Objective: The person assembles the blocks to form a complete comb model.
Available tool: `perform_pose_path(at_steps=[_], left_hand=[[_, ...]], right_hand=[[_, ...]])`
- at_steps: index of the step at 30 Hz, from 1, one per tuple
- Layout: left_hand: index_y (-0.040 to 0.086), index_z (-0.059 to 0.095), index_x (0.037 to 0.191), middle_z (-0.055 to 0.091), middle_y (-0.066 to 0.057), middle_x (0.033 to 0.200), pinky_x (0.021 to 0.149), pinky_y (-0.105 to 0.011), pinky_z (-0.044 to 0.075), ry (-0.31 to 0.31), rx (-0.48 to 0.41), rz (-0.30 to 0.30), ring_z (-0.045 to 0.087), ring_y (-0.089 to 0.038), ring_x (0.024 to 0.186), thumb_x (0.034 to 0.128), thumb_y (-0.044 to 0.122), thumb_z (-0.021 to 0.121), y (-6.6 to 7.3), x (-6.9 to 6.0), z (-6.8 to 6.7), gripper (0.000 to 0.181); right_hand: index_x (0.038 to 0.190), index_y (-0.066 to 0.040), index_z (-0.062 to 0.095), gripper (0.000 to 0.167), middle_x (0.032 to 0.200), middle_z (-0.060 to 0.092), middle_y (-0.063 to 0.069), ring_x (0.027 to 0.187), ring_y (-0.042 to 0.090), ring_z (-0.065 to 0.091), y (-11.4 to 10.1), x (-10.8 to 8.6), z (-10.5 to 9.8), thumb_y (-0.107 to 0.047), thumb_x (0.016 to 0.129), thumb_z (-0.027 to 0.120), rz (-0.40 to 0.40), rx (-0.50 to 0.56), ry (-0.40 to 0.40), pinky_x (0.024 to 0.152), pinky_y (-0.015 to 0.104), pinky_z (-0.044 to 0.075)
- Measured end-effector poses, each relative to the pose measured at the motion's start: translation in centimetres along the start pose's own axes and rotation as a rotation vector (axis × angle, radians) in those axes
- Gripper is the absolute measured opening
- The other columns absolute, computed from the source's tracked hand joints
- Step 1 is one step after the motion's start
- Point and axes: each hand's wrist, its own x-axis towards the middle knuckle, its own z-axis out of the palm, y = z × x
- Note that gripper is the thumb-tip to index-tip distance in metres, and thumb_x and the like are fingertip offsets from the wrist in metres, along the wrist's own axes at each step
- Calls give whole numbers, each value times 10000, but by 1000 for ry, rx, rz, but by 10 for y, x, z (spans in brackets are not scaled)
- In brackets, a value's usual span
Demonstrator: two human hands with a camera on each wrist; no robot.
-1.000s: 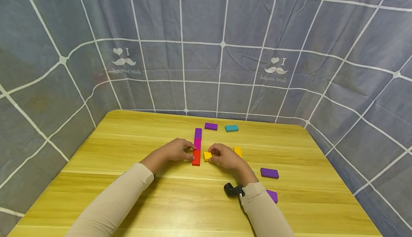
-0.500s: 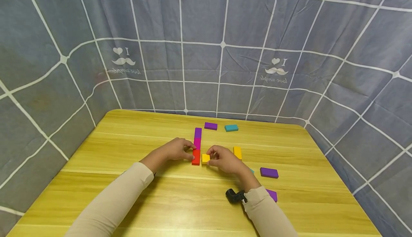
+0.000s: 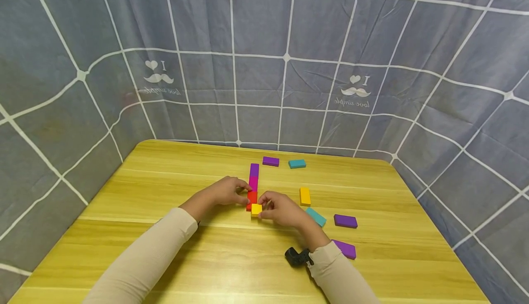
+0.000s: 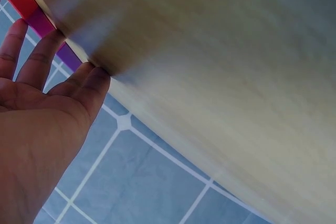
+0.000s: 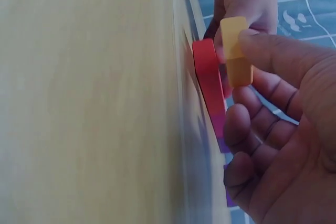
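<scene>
A row of blocks lies end to end on the table: a red block (image 3: 252, 198) nearest, a magenta block (image 3: 253, 183) behind it, then a purple block (image 3: 254, 170). My left hand (image 3: 225, 191) is at the row's left side, its thumb and forefinger touching the red and magenta blocks. In the left wrist view its other fingertips (image 4: 100, 71) rest on the tabletop. Between thumb and fingers my right hand (image 3: 281, 210) pinches a yellow block (image 3: 256, 210). The right wrist view shows this yellow block (image 5: 236, 51) raised off the table, beside the red block's near end (image 5: 205, 59).
Right of the hands lie a second yellow block (image 3: 305, 196), a teal block (image 3: 316, 217) and two purple blocks (image 3: 345, 221). Farther back are another purple block (image 3: 270, 161) and a teal block (image 3: 297, 164). A grey grid-patterned curtain (image 3: 264, 79) surrounds the wooden table (image 3: 186, 258).
My right hand has carried the yellow block left and nearer, from beside the red block to its near end. My left hand has stayed at the row.
</scene>
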Motion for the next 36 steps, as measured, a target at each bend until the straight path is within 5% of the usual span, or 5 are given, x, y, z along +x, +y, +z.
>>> perform_pose_path(at_steps=[36], left_hand=[[85, 714, 1199, 672, -69, 1236, 1037, -432, 448, 14, 5, 3, 593, -274, 1164, 847, 249, 787, 2, -1, 0, 396]], right_hand=[[998, -119, 638, 149, 862, 584, -59, 816, 125, 538, -4, 5, 16, -105, 882, 731, -49, -130, -20, 756, 266, 476]])
